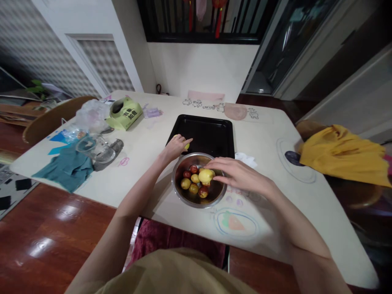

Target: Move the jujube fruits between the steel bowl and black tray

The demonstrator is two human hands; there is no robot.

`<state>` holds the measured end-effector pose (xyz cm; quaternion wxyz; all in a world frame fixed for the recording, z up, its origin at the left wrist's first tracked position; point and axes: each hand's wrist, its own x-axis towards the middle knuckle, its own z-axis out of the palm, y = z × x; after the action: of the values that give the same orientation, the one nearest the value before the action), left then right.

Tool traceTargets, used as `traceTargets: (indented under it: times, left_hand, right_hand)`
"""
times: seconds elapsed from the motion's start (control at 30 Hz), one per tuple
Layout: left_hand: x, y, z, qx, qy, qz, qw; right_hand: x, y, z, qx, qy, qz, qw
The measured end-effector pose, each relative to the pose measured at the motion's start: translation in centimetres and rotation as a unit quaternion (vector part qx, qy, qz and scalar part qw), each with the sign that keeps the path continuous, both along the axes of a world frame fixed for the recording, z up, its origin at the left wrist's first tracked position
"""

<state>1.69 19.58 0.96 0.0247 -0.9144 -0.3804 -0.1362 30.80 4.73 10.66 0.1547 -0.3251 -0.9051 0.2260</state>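
A pale dining table (143, 171) marked with children's-style drawings stands on a reddish wood floor, with a white half-wall and dark barred window beyond. In the head-camera view, a steel bowl (219, 200) sits near the person's edge of the table, holding small round fruits (185, 183) in red and yellowish tones. A larger yellow fruit (206, 176) rests toward the bowl's two o'clock side.

The right hand (231, 173), at three o'clock of the bowl, reaches in over the rim, thumb and fingers meeting the larger yellow fruit; whether they bear its weight cannot be told. That fruit lies at nine o'clock from the right palm, its long axis running roughly nine to three, in line with the reach. The right hand is plainly the nearer of the two.

The left hand (177, 148), at eleven o'clock of the bowl, curls around a yellow-green fruit (186, 146), mostly hidden by the fingers, above the near-left edge of a black tray (211, 136). The tray lies at twelve o'clock, just beyond the bowl.

Between nine and eleven o'clock sit a teal cloth (67, 167), a clear jug (96, 149) and a lime-green box (130, 116). Toward two to three o'clock, a mustard cloth (343, 153) drapes over a chair.
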Motion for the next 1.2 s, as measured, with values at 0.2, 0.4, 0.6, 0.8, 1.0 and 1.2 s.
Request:
traceTargets:
  times: [0.2,0.4,0.6,0.8,1.0,1.2]
  left_hand:
    - [-0.2,-2.0,1.9,-0.033,-0.088,-0.009,0.996]
    - [-0.8,-8.8,4.6,-0.089,-0.263,-0.013,0.960]
    - [0.2,-13.7,3.0,-0.171,-0.240,-0.027,0.955]
    - [0.4,-13.8,1.8,-0.136,-0.214,-0.004,0.967]
    - [0.0,-14.2,2.3,-0.132,-0.202,-0.006,0.970]
    - [-1.1,-13.8,2.7,-0.086,-0.247,0.013,0.965]
  right_hand:
    - [-0.1,0.1,0.0,-0.002,0.007,0.001,1.000]
    - [-0.3,0.2,-0.1,0.006,-0.004,0.002,1.000]
    - [-0.5,0.2,-0.3,0.009,0.003,0.006,1.000]
    - [-0.5,0.2,-0.3,0.012,0.014,0.006,1.000]
    - [-0.5,0.4,-0.5,0.010,0.011,0.009,1.000]
    - [-0.5,0.5,-0.6,0.003,0.020,0.006,1.000]
